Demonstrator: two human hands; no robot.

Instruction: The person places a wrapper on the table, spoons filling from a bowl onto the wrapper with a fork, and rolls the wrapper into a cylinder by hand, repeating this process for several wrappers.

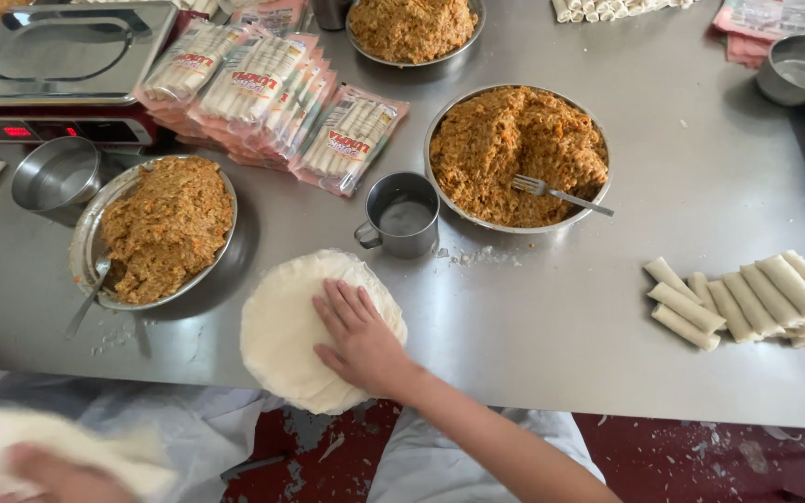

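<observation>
Head view, your left hand [44, 470]: blurred at the near left corner below the table edge, closed around a floppy pale sheet of wrapper dough [39, 442]; you cannot tell how the fingers sit.
Your right hand [361, 337]: fingers spread, palm pressed flat on the round stack of thin white wrappers [286, 335].
Wrapper stack: near edge of the steel table [533, 317], partly overhanging it, centre-left.
Rolled white spring rolls [747, 298]: in a loose row at the right, well apart from your right hand.
Steel mug with a handle [402, 216]: just beyond the stack, holding liquid.
Left steel plate of orange-brown minced filling [165, 228]: left of the stack, a spoon [90, 293] resting on its near rim.
Small empty steel bowl [56, 175]: just beside that plate, farther left.
Large round steel pan of the same filling [514, 154]: right of the mug, a fork [561, 194] lying in it.
Clear pink-edged packets of rolls [272, 93]: fanned out beyond the mug.
Digital scale with a steel tray [62, 70]: far left.
Second filling pan [412, 28]: far centre.
</observation>
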